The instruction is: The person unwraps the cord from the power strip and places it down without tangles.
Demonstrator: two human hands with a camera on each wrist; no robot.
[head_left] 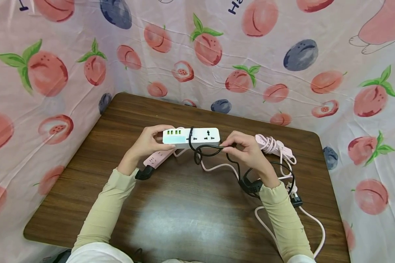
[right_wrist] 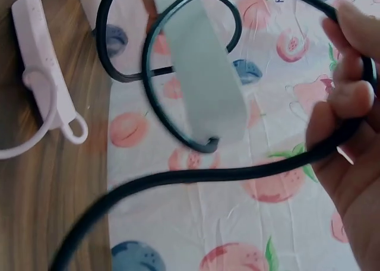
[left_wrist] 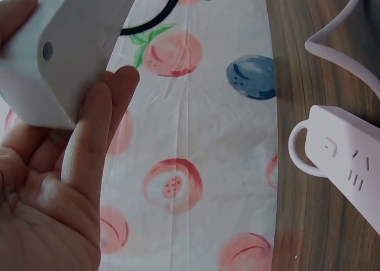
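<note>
Pale green sleeves (head_left: 102,206) reach in from the lower edge of the head view, over a dark wood-grain table (head_left: 184,204). The person's left hand (head_left: 147,143) grips one end of a white power strip (head_left: 184,138), thumb on the near side and fingers on the far side. The strip is held raised above the table, its socket face toward the head camera; four green USB ports sit near the gripped end, with sockets toward the other. A black cord (right_wrist: 202,175) loops around the strip's body and hangs in curls just in front of it. The right hand (head_left: 248,148) pinches that cord between thumb and fingers, just beside the strip's socket end.

Near the left hand, a pink power strip (head_left: 159,157) lies at a slant on the table, and a pale cord (head_left: 210,170) curves across the wood toward the right arm. Beyond the right hand lies another pink strip (head_left: 285,150), cord wound around it, with a black plug (head_left: 296,200) nearer the sleeve. Peach-printed cloth (head_left: 145,69) stands behind the table.
</note>
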